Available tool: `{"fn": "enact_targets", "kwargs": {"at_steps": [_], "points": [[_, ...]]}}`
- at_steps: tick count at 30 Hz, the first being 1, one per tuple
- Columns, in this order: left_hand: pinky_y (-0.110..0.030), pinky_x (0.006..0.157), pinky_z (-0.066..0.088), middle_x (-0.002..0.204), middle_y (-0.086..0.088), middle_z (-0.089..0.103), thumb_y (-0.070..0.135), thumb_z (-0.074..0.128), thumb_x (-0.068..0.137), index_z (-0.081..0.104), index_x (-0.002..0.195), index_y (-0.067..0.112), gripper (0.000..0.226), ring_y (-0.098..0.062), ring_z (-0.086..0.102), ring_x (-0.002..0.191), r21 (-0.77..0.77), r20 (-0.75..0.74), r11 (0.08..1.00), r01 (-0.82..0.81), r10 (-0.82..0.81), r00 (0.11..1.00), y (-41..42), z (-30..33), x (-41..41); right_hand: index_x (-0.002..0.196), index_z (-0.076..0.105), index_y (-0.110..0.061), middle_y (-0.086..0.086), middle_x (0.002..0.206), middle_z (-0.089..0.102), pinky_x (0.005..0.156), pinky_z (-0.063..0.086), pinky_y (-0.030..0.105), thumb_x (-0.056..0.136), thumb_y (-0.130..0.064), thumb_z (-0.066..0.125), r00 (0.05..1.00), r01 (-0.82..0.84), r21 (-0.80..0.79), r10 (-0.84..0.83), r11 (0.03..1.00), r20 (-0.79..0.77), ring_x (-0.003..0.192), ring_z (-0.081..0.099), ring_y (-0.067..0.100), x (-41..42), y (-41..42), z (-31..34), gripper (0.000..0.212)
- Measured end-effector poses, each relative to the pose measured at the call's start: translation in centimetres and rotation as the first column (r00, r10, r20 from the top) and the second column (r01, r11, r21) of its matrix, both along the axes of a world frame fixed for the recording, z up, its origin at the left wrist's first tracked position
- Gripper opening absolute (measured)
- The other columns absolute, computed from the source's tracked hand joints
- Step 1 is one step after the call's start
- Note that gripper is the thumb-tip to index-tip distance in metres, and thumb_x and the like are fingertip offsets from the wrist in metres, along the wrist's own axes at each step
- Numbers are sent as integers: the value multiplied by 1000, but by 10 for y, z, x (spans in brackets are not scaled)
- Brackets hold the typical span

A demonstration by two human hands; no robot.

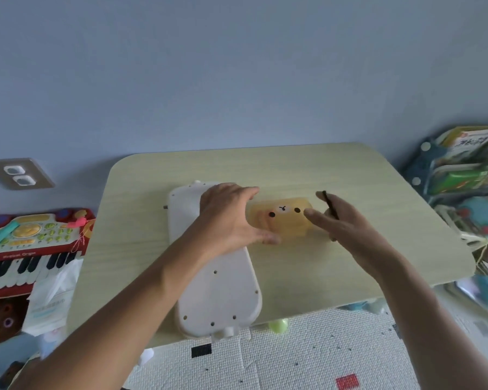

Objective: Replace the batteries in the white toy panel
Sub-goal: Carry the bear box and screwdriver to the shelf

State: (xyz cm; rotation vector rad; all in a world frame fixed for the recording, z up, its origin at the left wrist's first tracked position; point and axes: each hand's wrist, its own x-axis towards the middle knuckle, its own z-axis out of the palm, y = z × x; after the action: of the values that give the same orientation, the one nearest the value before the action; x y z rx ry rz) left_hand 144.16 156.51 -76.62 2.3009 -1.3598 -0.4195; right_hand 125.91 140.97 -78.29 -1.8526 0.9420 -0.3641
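Note:
The white toy panel [217, 288] lies face down along the left middle of the light wooden table [378, 249], several screw holes showing on its back. My left hand [231, 218] hovers over its upper part with fingers spread, holding nothing, its fingertips at the left edge of a translucent yellow box with a bear face [285, 218]. My right hand [347, 220] is at the box's right side and grips a thin dark tool [329, 204] that sticks up between the fingers. No batteries are visible.
A toy piano keyboard [26, 249] and a white tissue pack [51, 299] sit on the floor to the left. Books and toys [468, 175] are stacked at the right. A white foam mat [293, 356] lies in front of the table. A wall outlet [19, 174] is at the left.

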Motion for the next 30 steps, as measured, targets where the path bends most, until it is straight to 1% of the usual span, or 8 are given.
{"fn": "enact_targets", "kwargs": {"at_steps": [3,7,11,14,16,21,24,30], "points": [[-33,116,4,134,7,58,74,81,50,51,140,29,105,-15,30,141,69,77,997,19,-25,997,-5,-8,2,142,48,-24,-3,72,31,61,28,33,77,-37,83,994,-61,-55,56,997,-89,66,33,13,-1,0,-5,75],[-39,120,1,122,3,63,72,83,49,63,126,32,89,-15,33,141,59,123,998,-2,-6,992,-10,-14,6,102,63,-27,-13,56,32,47,26,17,77,-31,84,973,-190,-138,168,972,-156,53,29,7,6,-2,-2,33],[-38,121,7,121,7,62,70,84,50,65,122,34,83,-13,41,136,-10,62,1000,-17,18,998,-12,-20,11,105,65,-30,-12,58,32,49,26,18,77,-28,84,988,-149,-184,137,972,-74,51,30,5,10,-4,-5,34],[-26,101,35,116,16,67,58,90,53,67,118,33,74,-8,55,119,-140,-144,989,-40,20,989,-13,-12,16,115,64,-33,0,71,33,56,31,19,77,-32,84,994,-73,-103,81,992,77,64,33,11,9,-6,-2,44],[-26,94,49,114,18,70,49,93,54,67,119,31,72,-3,65,108,-228,-344,972,-58,-25,939,-14,0,19,117,63,-35,4,80,44,65,39,25,76,-39,84,982,-83,-41,89,996,167,73,42,13,11,-9,3,47],[-30,80,61,125,2,68,19,88,65,63,130,20,70,-17,76,97,-365,-702,911,-191,-134,700,-28,40,16,126,59,-23,-18,73,59,58,45,15,81,-36,79,940,-65,54,43,996,339,64,52,-2,13,-20,42,50],[-39,88,60,127,-1,69,20,87,66,61,133,25,72,-27,73,106,-369,-784,902,-225,-172,596,-41,76,6,123,59,-24,-20,65,58,58,45,18,76,-38,82,928,-14,114,-29,993,371,61,53,-3,6,-26,88,54],[-32,94,56,127,9,69,26,88,70,58,133,37,70,-14,71,110,-350,-789,922,-166,-195,583,-52,212,-25,129,58,-14,-19,62,63,51,43,10,79,-18,79,938,-14,261,-78,965,337,54,55,-6,-31,-28,240,55]]}}
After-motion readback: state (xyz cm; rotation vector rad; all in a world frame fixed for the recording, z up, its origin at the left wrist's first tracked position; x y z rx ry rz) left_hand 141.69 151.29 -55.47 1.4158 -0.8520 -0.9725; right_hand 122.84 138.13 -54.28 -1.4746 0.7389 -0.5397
